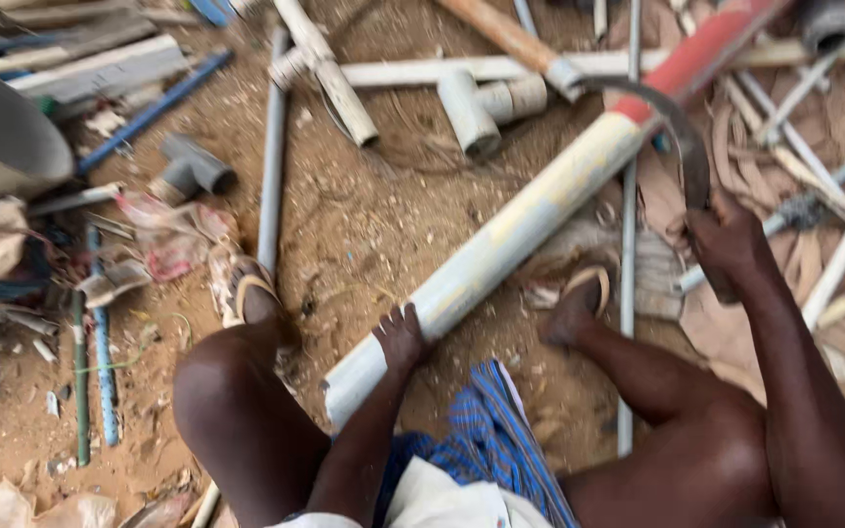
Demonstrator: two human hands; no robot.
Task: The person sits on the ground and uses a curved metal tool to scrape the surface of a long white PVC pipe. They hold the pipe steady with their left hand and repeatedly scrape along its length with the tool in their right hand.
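Pale plastic pipe (501,244): long, wide, lying slantwise on sandy ground (374,215), far end red, near end between the knees.
Left hand (400,337): fingers pressed down on the pipe's near end, curled over its top.
Right hand (726,240): fisted around the handle of a curved sickle blade (682,137), which arcs over the pipe.
Feet: in sandals (246,293), either side of the pipe.
Surroundings: grey pipe fittings (193,168), thin pipes scattered about.
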